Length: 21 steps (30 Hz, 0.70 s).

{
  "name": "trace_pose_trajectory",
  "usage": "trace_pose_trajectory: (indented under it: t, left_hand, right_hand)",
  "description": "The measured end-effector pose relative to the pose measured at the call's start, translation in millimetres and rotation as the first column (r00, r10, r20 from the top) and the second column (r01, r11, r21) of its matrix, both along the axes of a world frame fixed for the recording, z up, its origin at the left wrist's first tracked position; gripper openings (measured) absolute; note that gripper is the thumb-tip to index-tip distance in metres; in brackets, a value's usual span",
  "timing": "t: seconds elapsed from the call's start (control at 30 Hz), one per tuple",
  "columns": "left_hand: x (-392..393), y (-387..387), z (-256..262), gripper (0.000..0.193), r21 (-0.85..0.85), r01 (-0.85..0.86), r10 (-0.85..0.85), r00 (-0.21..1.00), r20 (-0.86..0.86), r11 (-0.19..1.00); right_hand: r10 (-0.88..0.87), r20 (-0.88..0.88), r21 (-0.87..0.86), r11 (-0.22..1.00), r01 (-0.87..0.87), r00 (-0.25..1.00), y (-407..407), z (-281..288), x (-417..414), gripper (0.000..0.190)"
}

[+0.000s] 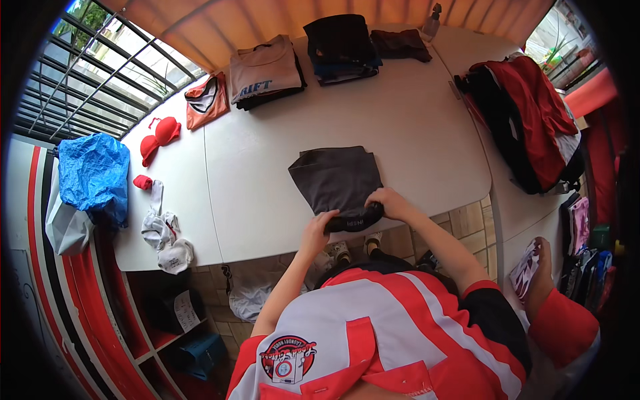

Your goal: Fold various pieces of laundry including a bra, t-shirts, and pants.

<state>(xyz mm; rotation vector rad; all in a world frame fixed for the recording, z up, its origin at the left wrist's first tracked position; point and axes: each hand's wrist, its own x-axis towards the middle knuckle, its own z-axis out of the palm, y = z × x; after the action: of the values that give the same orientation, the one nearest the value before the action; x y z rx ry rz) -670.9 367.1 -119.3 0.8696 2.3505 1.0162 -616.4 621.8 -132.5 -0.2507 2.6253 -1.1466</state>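
Dark grey boxer briefs (pixel 337 180) lie flat on the white table in front of me. Their black waistband (pixel 356 221) bears writing and curls at the table's near edge. My left hand (pixel 318 231) grips the band's left end, its fingers over the top. At the right end, my right hand (pixel 390 202) has its thumb and fingers closed on the same band. The garment's far side lies loose on the tabletop.
Folded shirts (pixel 262 70), a dark clothes stack (pixel 342 47) and a spray bottle (pixel 431 22) line the back. Left are a red bra (pixel 160 139), white socks (pixel 167 232) and a blue plastic bag (pixel 92 175). Red and black clothes (pixel 530 120) lie right; another person's hand (pixel 542 270) is nearby.
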Motion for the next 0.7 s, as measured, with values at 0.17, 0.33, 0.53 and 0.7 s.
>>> trace_pose_trajectory:
  t: [0.17, 0.33, 0.53, 0.7]
  left_hand:
    - [-47.4, 45.0, -5.9, 0.048, 0.272, -0.569, 0.588, 0.809, 0.015, 0.776]
    - [-48.6, 62.9, -33.6, 0.057, -0.294, -0.284, 0.053, 0.795, -0.604, 0.913]
    - [-49.3, 50.9, -44.8, 0.072, -0.214, -0.746, 0.606, 0.645, -0.466, 0.630]
    - [-50.0, 67.5, -23.4, 0.070, 0.003, -0.654, 0.652, 0.755, 0.074, 0.757]
  right_hand:
    - [-0.611, -0.035, -0.039, 0.792, 0.610, 0.791, -16.6, -6.4, -46.5, 0.039]
    - [-0.247, -0.517, 0.448, 0.738, 0.504, 0.820, -57.2, -21.5, -59.4, 0.066]
    - [-0.726, -0.372, 0.328, 0.480, 0.813, 0.579, -48.1, -33.6, -66.5, 0.067]
    - [-0.727, 0.054, -0.392, 0.615, 0.684, 0.685, -8.5, -31.9, -61.8, 0.044]
